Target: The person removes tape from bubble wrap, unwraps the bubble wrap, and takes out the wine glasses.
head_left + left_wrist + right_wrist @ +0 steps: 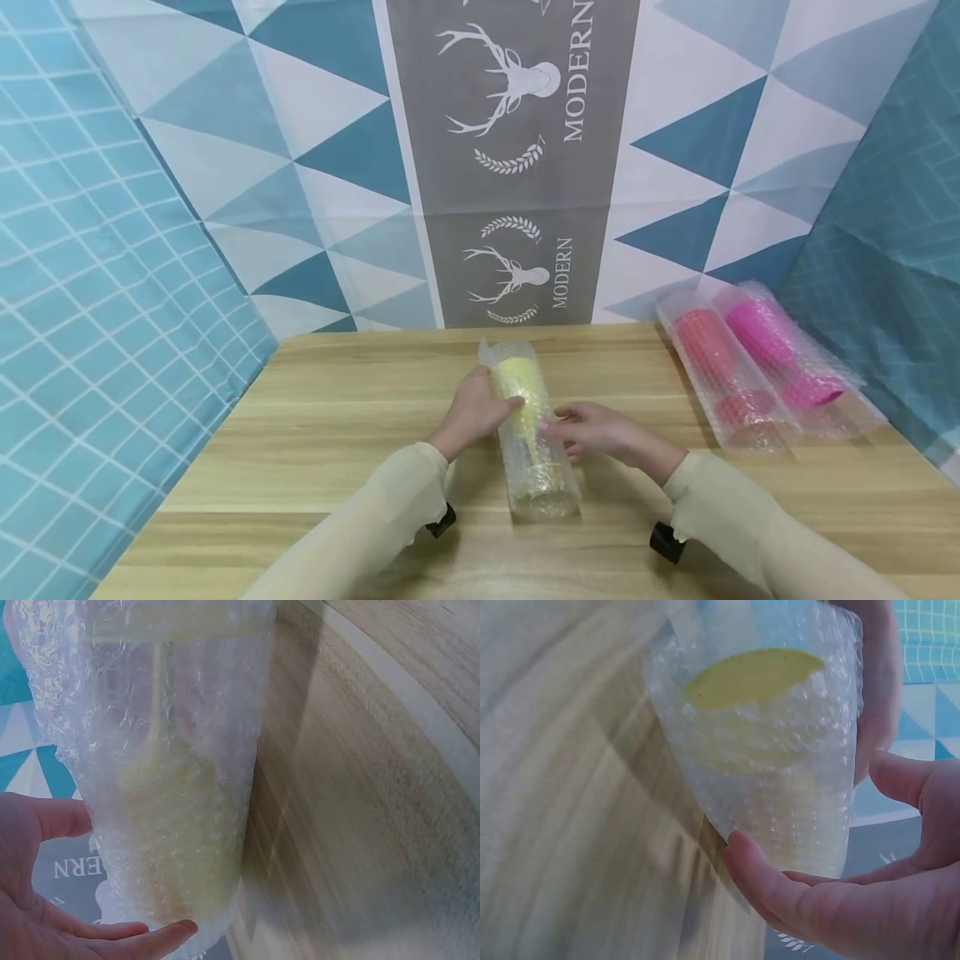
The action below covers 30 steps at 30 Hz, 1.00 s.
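A yellow goblet point(525, 380) in clear bubble wrap point(225, 705) lies lengthwise on the wooden table, its bowl toward the wall and its round foot point(754, 675) nearer the body. My left hand point(480, 410) holds the wrapped goblet from the left, thumb over the bowl and fingers along the far side and end. From the right, my right hand point(596, 432) holds the wrap beside the stem, its fingers point(769, 889) at the lower edge near the tabletop. Both hands lie close to each other across the package.
At the table's right side lie a red goblet point(708, 350) and a pink goblet point(765, 333), each in bubble wrap, side by side. A patterned cloth point(517, 192) hangs behind the wooden table point(337, 467), with blue cloths at left and right. Black wrist devices point(666, 542) sit below the sleeves.
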Each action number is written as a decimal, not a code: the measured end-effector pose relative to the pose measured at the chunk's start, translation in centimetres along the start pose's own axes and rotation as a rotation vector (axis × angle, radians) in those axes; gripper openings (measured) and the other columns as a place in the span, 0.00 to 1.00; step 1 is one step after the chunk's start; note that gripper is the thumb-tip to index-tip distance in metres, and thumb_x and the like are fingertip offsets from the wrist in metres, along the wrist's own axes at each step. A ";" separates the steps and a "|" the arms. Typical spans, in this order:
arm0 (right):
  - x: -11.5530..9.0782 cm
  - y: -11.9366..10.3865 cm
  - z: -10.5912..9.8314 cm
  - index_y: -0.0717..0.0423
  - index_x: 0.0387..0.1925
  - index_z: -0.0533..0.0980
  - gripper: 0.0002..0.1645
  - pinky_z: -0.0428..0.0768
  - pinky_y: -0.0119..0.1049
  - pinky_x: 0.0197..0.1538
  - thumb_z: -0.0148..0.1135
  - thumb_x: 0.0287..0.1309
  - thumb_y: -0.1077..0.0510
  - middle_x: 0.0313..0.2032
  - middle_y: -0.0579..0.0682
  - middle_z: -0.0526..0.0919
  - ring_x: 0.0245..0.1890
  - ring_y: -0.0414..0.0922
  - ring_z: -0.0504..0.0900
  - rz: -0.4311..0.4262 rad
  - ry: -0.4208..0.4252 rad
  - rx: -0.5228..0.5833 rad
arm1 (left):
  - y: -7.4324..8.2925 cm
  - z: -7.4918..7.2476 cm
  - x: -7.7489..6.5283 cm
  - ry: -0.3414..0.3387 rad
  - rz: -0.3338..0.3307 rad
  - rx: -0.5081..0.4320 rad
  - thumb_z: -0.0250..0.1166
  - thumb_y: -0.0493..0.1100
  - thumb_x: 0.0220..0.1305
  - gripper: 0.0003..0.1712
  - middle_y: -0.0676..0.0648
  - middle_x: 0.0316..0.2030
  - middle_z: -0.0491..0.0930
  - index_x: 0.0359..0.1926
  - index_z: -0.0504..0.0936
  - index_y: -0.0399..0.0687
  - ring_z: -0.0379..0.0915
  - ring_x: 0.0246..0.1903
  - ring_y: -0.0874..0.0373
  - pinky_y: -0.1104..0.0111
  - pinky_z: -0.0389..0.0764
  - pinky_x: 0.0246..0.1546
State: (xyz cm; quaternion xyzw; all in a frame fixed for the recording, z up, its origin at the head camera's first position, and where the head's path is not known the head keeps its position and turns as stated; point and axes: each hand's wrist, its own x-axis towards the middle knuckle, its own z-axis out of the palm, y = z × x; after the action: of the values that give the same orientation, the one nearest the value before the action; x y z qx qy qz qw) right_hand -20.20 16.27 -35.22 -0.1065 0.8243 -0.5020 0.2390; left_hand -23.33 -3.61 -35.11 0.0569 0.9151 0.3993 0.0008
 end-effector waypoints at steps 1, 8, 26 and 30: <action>0.2 0.0 -0.1 0.80 0.68 0.52 0.47 0.78 0.50 0.63 0.59 0.66 0.47 0.64 0.76 0.67 0.58 0.62 0.79 0.002 -0.010 0.016 | 0.0 0.0 0.0 0.000 -0.001 -0.003 0.70 0.48 0.55 0.45 0.26 0.61 0.71 0.66 0.62 0.25 0.71 0.60 0.33 0.47 0.75 0.62; 1.5 0.1 -0.6 0.85 0.67 0.47 0.48 0.71 0.52 0.70 0.58 0.66 0.53 0.65 0.77 0.64 0.65 0.65 0.71 0.041 -0.090 0.183 | -0.1 0.0 -0.3 -0.005 0.006 -0.016 0.70 0.48 0.56 0.44 0.26 0.59 0.73 0.65 0.63 0.25 0.73 0.59 0.34 0.47 0.77 0.61; 3.1 0.5 -0.5 0.71 0.52 0.73 0.23 0.83 0.37 0.57 0.57 0.68 0.53 0.34 0.44 0.84 0.38 0.38 0.84 0.085 -0.194 0.303 | -0.6 -0.7 -0.3 -0.006 0.037 -0.026 0.70 0.46 0.55 0.40 0.29 0.55 0.77 0.62 0.67 0.27 0.77 0.54 0.37 0.49 0.80 0.56; 3.2 0.6 -0.3 0.70 0.51 0.73 0.22 0.81 0.39 0.59 0.56 0.68 0.53 0.36 0.45 0.84 0.39 0.38 0.84 0.080 -0.194 0.313 | -0.5 -1.0 -0.3 0.005 0.062 -0.012 0.68 0.48 0.57 0.36 0.31 0.52 0.80 0.60 0.70 0.28 0.78 0.52 0.39 0.50 0.81 0.54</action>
State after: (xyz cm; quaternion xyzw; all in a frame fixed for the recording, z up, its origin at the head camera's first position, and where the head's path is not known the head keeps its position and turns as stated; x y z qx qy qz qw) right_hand -23.07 15.41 -36.56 -0.0827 0.7128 -0.6017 0.3507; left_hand -23.09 -4.73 -34.84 0.0842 0.9104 0.4048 -0.0133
